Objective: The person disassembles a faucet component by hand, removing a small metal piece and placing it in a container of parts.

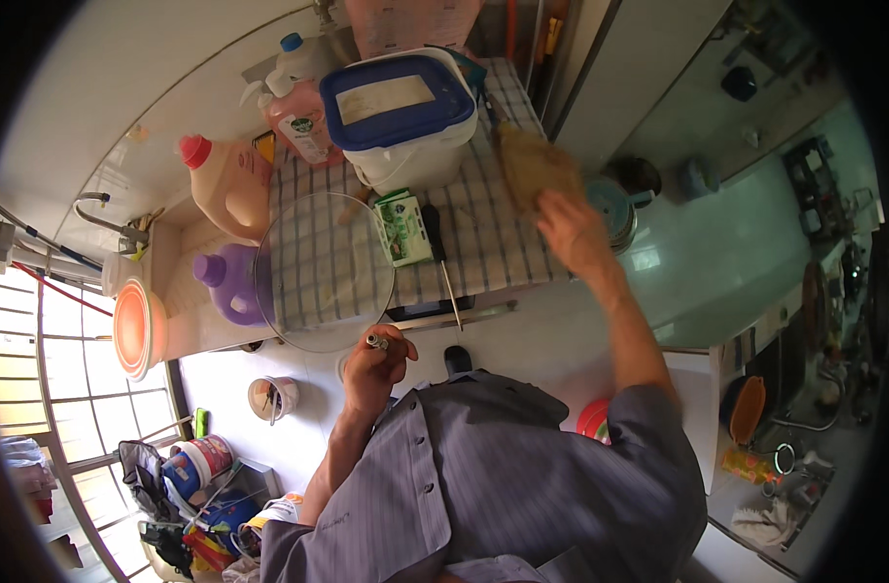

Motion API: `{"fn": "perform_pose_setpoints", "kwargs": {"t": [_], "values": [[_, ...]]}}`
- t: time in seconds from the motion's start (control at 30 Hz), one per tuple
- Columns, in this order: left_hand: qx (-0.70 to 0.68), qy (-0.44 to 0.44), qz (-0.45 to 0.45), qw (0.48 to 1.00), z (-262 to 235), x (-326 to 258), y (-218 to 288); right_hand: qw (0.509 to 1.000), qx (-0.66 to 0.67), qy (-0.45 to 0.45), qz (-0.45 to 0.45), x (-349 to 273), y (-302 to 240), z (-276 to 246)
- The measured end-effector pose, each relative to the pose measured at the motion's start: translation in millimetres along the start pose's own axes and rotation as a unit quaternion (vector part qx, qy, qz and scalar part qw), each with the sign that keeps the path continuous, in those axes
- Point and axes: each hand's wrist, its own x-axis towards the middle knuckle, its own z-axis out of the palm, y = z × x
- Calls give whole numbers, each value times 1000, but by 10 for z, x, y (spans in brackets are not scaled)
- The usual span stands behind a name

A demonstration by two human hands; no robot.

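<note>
My left hand is closed around a small silver metal piece with a round end, held in front of my body near the table's edge. Over the table's right side, my right hand grips the edge of a tan, cloth-like piece; both are slightly blurred. On the checked tablecloth, between the hands, lie a black-handled screwdriver and a green and white packet. A clear round glass disc rests left of them, overhanging the front edge.
A white bucket with a blue lid stands at the back. Pink, cream and purple bottles line the left. An orange basin leans beside them. A small bucket sits on the floor.
</note>
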Motion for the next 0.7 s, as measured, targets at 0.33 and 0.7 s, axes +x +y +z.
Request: {"fn": "perform_pose_setpoints", "kwargs": {"t": [0.33,0.7], "values": [[-15,-3,0,1000,33,28,7,996,43,-61,40,206,-344,69],[-36,17,49,998,-56,-87,33,987,-5,71,-143,1704,-645,46]]}}
